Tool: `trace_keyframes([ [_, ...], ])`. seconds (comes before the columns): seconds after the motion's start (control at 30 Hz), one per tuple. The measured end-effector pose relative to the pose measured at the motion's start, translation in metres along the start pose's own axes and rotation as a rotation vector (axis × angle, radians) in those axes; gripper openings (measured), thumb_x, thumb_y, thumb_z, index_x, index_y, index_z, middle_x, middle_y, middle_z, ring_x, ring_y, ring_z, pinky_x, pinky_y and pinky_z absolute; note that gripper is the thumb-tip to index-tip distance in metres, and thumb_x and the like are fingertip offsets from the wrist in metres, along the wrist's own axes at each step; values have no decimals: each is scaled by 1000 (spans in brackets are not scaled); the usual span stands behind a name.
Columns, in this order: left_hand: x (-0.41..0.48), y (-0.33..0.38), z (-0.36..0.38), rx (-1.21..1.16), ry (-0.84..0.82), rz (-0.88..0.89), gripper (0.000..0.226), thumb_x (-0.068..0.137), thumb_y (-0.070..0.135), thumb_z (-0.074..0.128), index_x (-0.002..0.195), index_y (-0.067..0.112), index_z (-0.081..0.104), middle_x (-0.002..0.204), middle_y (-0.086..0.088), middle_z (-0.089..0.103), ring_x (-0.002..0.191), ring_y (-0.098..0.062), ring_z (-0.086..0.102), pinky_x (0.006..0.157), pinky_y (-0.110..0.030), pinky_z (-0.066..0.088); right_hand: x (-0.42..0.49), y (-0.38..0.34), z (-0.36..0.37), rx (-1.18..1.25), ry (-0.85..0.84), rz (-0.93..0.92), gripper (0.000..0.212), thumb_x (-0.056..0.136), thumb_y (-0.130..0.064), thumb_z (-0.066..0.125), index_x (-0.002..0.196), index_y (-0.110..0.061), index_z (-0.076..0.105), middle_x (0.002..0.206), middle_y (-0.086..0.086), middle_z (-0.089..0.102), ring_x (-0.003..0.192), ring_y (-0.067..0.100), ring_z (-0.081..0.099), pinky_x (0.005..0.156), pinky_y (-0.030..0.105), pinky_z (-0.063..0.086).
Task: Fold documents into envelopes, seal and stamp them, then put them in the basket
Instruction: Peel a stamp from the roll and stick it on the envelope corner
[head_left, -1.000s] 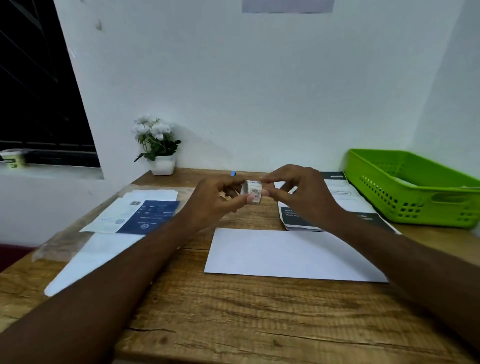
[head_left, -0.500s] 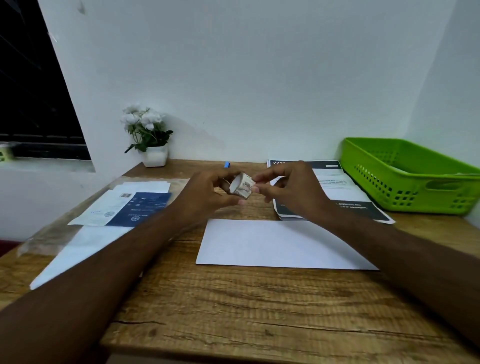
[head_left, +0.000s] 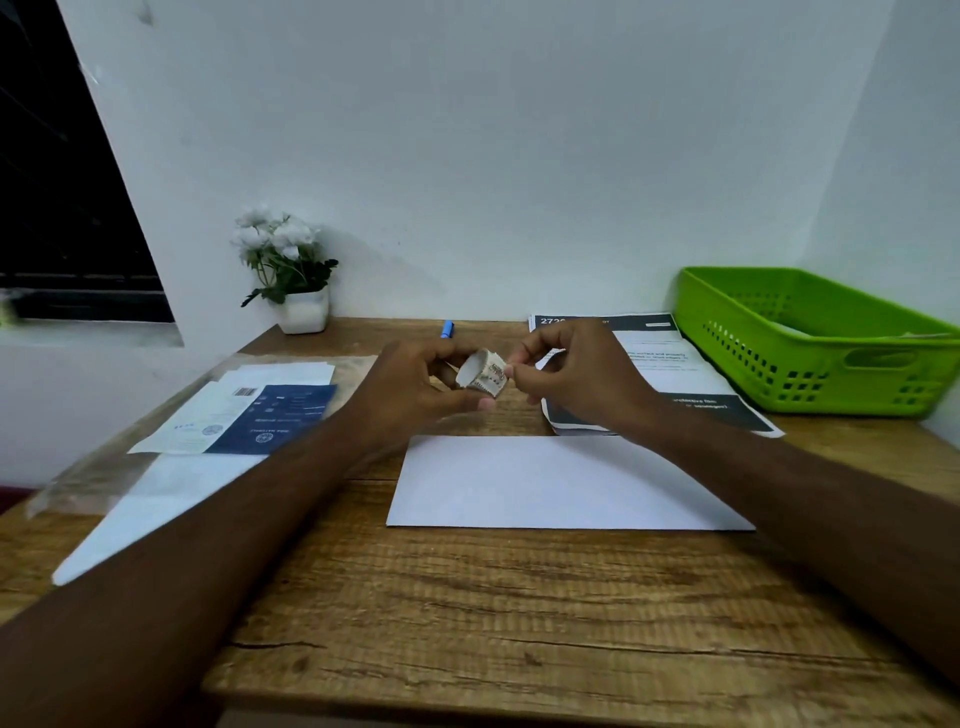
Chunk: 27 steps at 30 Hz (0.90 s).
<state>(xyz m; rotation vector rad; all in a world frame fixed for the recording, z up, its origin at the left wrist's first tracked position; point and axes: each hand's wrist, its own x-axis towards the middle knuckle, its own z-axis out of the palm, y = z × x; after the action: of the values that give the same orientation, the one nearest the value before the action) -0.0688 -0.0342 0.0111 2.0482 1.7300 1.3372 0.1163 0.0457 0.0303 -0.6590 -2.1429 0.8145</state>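
A small roll of stamps (head_left: 484, 375) is held above the wooden desk (head_left: 519, 623). My left hand (head_left: 415, 387) grips the roll from the left, thumb under it. My right hand (head_left: 576, 379) pinches the roll's free end with thumb and forefinger. Below my hands a white envelope (head_left: 561, 483) lies flat, plain side up. Printed documents (head_left: 670, 374) lie behind my right hand. A green basket (head_left: 821, 338) stands at the back right with a white paper inside.
A clear plastic sleeve with blue-and-white printed sheets (head_left: 244, 415) and a white envelope (head_left: 156, 504) lies at the left. A potted white flower (head_left: 291, 275) stands at the back left by the wall. A blue pen (head_left: 447, 329) lies near the wall.
The roll has turned in my left hand so its open end faces me. My right fingers have moved to pinch its free end. The camera has tilted slightly.
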Motion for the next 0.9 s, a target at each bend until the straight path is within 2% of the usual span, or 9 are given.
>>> trace_keyframes([
  [0.1,0,2,-1,49,-2,-39,54,66,28,84,117,17,67,86,17,68,77,-4,65,67,-19,50,-1,0,3,-73,43,-40,11,74,-8,75,68,-16,70,54,-8,65,46,4,55,49,10,37],
  [0.2,0,5,-1,70,-5,-77,51,68,28,83,116,18,68,79,16,68,74,-12,65,61,-17,47,-3,1,5,-116,80,-117,9,69,-8,76,67,-15,71,63,2,69,52,12,59,53,9,38],
  [0.33,0,6,-1,49,-17,-138,50,70,29,82,116,17,68,77,4,73,72,-18,68,55,-12,43,-6,2,5,-81,94,-230,6,68,-8,75,72,-9,71,68,0,70,55,6,61,53,12,44],
  [0.43,1,5,-1,82,-28,-132,47,71,34,80,115,23,68,79,1,74,72,-22,67,57,-23,46,-6,4,6,-22,68,-255,15,71,-4,77,83,-7,69,75,0,70,61,11,65,55,18,49],
  [0.53,0,1,-2,88,-38,-123,43,71,36,80,112,27,70,80,-1,74,72,-25,64,59,-33,46,-2,7,11,-10,51,-243,28,73,-8,82,98,-17,71,74,-7,69,61,6,64,59,18,50],
  [0.63,1,0,-1,84,-44,-152,46,71,36,80,114,22,70,80,-2,73,67,-22,61,55,-22,41,2,12,15,-18,77,-267,17,76,-8,81,88,-18,77,72,-17,68,62,3,64,59,18,50],
  [0.73,1,1,-3,5,-63,-199,48,72,32,79,116,18,68,81,1,74,67,-13,68,60,-19,50,2,14,14,44,84,-276,10,76,-5,80,86,-9,78,76,-8,71,65,5,65,59,15,49],
  [0.83,-1,4,-5,-111,-87,-207,42,74,20,78,115,15,67,81,3,73,66,-7,71,60,-13,53,1,15,13,169,68,-272,15,76,-4,79,91,-4,77,80,5,72,68,13,67,61,27,57],
  [0.9,-1,4,-6,-188,-77,-218,43,74,17,78,115,12,67,88,-5,75,72,-13,72,67,-22,58,2,15,13,279,56,-229,17,78,-1,77,95,2,75,83,7,72,72,14,69,66,27,58],
])
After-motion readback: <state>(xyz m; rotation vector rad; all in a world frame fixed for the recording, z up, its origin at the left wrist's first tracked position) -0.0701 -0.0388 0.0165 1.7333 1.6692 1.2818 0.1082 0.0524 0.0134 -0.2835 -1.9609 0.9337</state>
